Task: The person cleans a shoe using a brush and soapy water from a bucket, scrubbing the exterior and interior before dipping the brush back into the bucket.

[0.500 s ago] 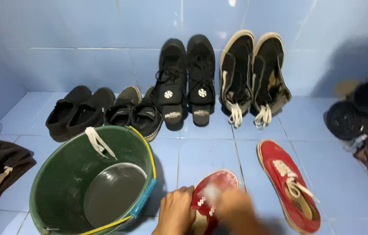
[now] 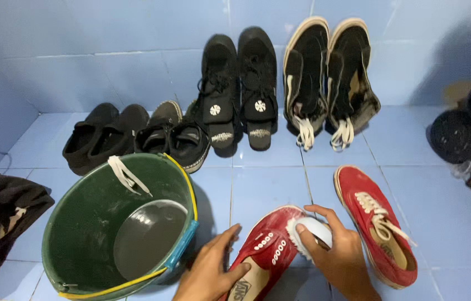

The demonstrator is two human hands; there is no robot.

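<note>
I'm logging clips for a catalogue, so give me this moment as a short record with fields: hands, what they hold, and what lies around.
left hand: left hand steadies the red shoe at its side
right hand: right hand presses a white brush on that shoe's toe
beside it: second red shoe, laces in, lying on the floor to the right
bucket: green bucket with a white lace over its rim
at the wall: black shoes in pairs, some leaning upright
floor: blue tiles

One head-worn camera looks steeply down, close over the floor (image 2: 269,184).
</note>
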